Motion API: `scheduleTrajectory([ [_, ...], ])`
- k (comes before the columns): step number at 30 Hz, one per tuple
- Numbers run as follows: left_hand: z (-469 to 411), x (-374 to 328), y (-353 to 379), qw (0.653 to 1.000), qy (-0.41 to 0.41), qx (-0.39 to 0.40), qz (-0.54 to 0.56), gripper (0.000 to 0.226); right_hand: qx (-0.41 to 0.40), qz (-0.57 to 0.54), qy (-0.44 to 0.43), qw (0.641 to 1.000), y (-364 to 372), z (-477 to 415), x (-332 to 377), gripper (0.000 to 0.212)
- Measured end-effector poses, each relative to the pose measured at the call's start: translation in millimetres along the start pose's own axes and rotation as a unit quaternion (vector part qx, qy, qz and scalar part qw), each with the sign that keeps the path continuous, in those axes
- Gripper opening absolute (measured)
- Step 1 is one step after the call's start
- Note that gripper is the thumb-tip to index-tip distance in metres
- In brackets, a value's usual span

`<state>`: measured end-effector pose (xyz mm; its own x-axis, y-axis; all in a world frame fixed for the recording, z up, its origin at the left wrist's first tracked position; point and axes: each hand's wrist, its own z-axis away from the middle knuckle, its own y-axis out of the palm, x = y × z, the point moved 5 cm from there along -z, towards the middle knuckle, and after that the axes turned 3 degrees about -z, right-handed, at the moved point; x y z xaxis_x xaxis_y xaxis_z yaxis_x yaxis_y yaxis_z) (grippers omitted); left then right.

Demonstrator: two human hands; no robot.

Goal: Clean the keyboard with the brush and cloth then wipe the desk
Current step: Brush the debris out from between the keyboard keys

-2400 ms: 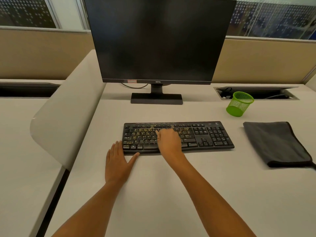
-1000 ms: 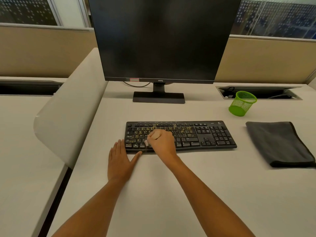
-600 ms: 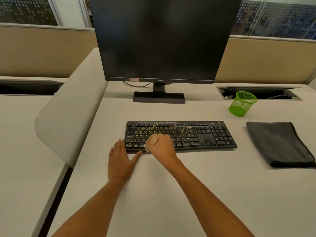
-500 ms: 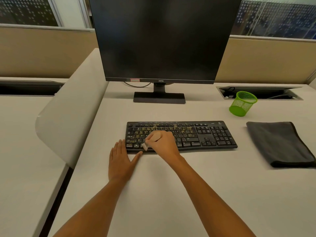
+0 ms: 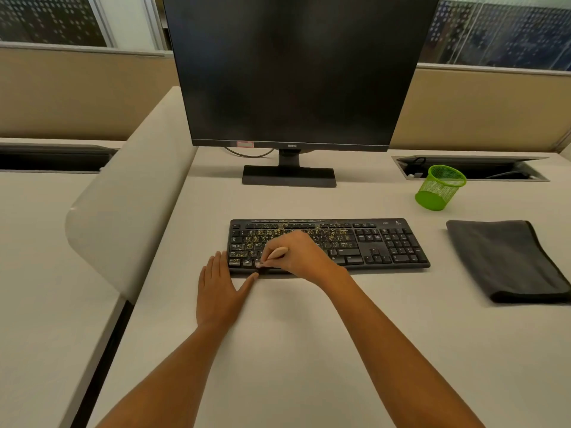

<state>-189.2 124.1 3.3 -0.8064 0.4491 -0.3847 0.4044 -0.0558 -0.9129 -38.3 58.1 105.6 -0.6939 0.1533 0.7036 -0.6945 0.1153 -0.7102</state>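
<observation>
Nearest me, two bare forearms reach out over the pale beige desk top (image 5: 293,350). The left hand (image 5: 221,288) lies flat on it with the fingers straight and together. Its thumb is spread, and the thumb tip sits against the front edge of the flat black keyboard (image 5: 370,245). The right hand (image 5: 304,254) is curled over the keyboard's left half, pinching a small brush with a pale wooden handle (image 5: 277,252). The bristle end is down on the lowest row of keys, just beside the left thumb. Yellowish specks lie thick over the letter keys. To the right of the keyboard, apart from it, a folded dark grey cloth (image 5: 506,261) lies flat on the desk, untouched. Behind the cloth stands a bright green mesh cup (image 5: 440,186), just in front of a recessed cable tray (image 5: 494,168) with its lid up. Straight behind the keyboard is a large black monitor (image 5: 296,72), its screen dark, on a flat rectangular foot. A curved white divider panel (image 5: 129,199) rises along the desk's left edge.
</observation>
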Motion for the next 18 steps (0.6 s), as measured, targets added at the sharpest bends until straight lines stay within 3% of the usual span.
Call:
scheduleTrajectory([
  [5,-1,0,0,1.000,0.000,-0.006,0.005,0.091,0.036,0.023,0.021,0.999,-2,-3,-6,0.007],
  [11,-3,4,-3,0.998,-0.023,-0.006,0.056,0.091,-0.030,-0.091,-0.039,0.995,-5,-16,19,0.012],
  [18,-9,10,-5,0.989,-0.046,-0.014,0.140,0.083,0.038,-0.048,-0.087,0.994,31,-30,32,0.012],
])
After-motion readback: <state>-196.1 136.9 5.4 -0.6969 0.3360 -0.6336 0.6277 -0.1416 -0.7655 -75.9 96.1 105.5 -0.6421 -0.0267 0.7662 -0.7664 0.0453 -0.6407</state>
